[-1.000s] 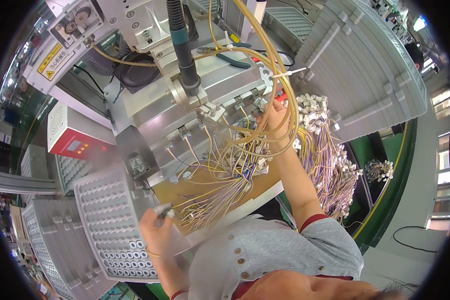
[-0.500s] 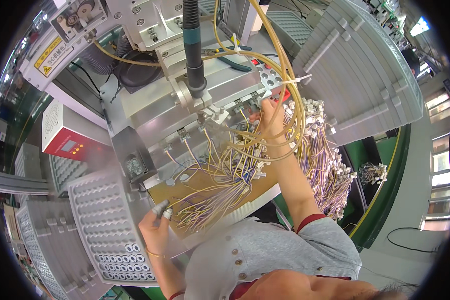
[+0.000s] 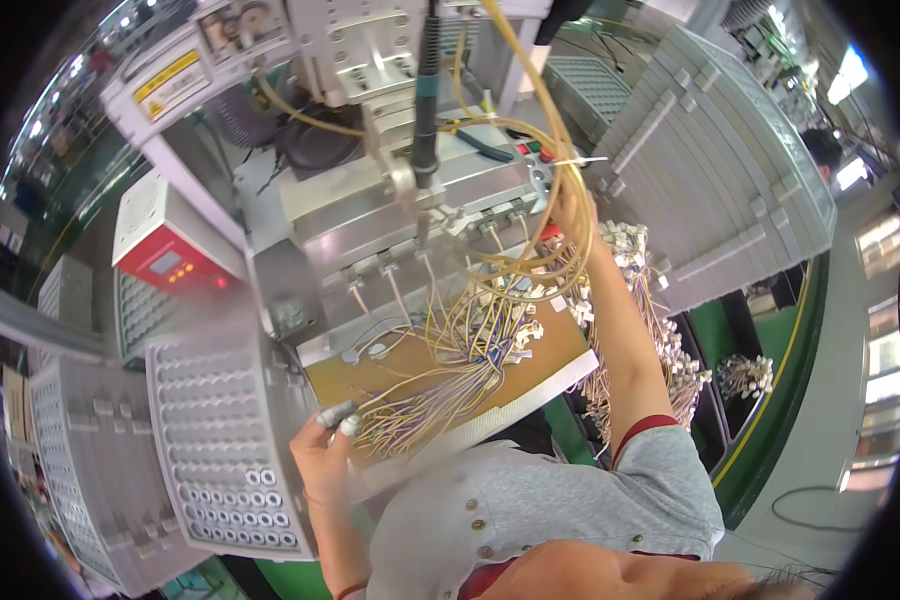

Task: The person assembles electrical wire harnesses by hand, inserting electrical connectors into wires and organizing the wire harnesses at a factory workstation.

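My left hand (image 3: pixel 322 462), with pale covers on its thumb and fingertip, pinches what looks like the end of a yellowish wire (image 3: pixel 383 400). That wire runs into a loose bundle of yellow, white and purple wires (image 3: pixel 425 410) on a brown board (image 3: pixel 335 380). White connectors (image 3: pixel 523 340) cluster at the bundle's far end. Several wires stretch up to small metal clamps (image 3: pixel 489 224) along the machine's front. My right hand (image 3: pixel 574 212) is raised beside the button panel (image 3: pixel 540 178), behind looped yellow tubes; its fingers are mostly hidden.
A dark cylindrical tool (image 3: pixel 426 125) stands over the metal fixture. At left are a red-and-white control box (image 3: pixel 175 240) and a grey tray (image 3: pixel 210 420) holding round parts. Stacked grey trays (image 3: pixel 710 170) and a hanging mass of wires (image 3: pixel 670 350) lie at right.
My right hand has moved from a clamp on the fixture rightward to the button panel. The left hand stays at the wire ends. The whole view has shifted slightly.
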